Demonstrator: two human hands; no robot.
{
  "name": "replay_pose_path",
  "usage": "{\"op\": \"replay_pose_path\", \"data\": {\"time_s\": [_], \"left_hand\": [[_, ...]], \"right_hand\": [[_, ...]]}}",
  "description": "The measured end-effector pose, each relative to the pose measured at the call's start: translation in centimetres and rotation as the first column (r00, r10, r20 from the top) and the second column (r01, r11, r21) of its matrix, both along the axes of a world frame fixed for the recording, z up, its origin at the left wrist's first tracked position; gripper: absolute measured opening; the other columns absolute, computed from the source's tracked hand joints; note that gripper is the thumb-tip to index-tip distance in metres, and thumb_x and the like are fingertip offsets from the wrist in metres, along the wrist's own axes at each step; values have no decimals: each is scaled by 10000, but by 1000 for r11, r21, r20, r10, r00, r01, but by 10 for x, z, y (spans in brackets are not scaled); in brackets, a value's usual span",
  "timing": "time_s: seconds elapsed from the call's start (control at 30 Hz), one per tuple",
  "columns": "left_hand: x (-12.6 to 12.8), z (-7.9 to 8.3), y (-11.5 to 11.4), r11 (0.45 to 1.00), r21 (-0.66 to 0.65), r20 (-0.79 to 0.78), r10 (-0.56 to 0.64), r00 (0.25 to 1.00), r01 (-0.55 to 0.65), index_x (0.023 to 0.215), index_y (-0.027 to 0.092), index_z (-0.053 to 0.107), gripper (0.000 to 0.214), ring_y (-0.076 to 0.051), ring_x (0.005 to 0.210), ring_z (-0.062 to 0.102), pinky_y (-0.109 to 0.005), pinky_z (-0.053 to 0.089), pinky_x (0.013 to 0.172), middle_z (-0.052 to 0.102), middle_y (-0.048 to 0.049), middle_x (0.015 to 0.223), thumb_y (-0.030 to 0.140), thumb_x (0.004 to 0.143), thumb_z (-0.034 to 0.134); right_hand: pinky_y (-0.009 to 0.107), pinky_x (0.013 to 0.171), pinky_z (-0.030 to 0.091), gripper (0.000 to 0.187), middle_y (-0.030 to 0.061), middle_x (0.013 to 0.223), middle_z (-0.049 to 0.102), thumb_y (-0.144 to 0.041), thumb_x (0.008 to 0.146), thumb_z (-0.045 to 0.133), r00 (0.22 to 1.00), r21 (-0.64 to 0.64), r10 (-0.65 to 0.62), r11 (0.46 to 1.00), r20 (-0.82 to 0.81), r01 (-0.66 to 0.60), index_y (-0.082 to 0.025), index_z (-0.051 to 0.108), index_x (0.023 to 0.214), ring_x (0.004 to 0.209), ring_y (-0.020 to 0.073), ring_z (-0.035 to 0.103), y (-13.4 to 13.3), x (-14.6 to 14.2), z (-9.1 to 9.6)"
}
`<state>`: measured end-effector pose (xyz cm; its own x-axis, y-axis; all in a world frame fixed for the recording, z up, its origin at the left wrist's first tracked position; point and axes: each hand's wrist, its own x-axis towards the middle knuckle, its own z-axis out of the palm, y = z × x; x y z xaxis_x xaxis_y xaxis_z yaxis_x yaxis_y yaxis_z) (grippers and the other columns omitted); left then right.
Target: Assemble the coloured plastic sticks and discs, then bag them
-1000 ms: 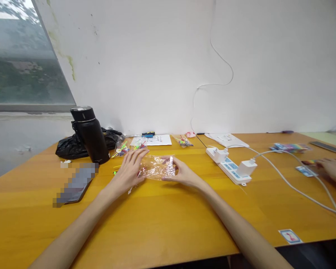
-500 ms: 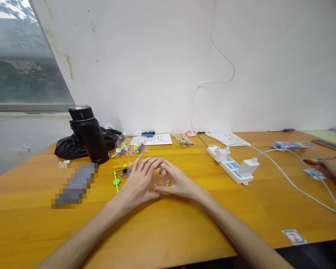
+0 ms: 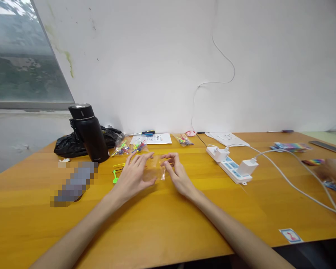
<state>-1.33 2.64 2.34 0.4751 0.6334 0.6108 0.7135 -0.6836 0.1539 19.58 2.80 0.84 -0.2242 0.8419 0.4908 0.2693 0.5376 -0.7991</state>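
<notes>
On the tabletop (image 3: 156, 228), R of the black flask (image 3: 89, 132): L hand (image 3: 134, 175) & R hand (image 3: 177, 175) flank the clear bag (image 3: 156, 172). It was spread wide 1 s ago and is now gathered small btw. them. L fingers (image 3: 141, 158) are splayed, loose at its edge. R fingers (image 3: 168, 162) are half-open at the crinkled side; pinch not discernible. Nearer the flask lie green pins (image 3: 115, 176). Farther R are a power strip (image 3: 231, 166) and another person's hand (image 3: 334, 170). Behind the flask: black sack (image 3: 64, 146), stained wall (image 3: 156, 74), window (image 3: 16, 56).

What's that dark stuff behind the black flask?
A crumpled black bag lies behind the flask, on the table near the wall, and shows on both sides. The flask hides its middle, and what the bag holds cannot be seen.
</notes>
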Motion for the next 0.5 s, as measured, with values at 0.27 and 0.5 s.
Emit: {"op": "replay_pose_path", "data": {"time_s": [0.27,0.5], "left_hand": [[-14,5,14,983,15,256,172,951,-182,1395,249,397,685,-308,1195,569,-475,400,1044,612,-95,1286,330,792,709],[-21,7,19,972,29,293,215,932,-233,1401,271,390,665,-321,1220,561,-485,422,1025,596,-92,1318,331,811,690]], "right_hand": [[354,905,496,300,80,1182,581,-282,982,472,962,-19,-24,999,271,30,-229,470,1277,1018,187,597,11,-7,-30],[442,1099,381,454,91,1404,491,-165,967,461,844,233,-26,965,536,-118,-281,453,1406,1271,232,472,1,-15,-21]]}}
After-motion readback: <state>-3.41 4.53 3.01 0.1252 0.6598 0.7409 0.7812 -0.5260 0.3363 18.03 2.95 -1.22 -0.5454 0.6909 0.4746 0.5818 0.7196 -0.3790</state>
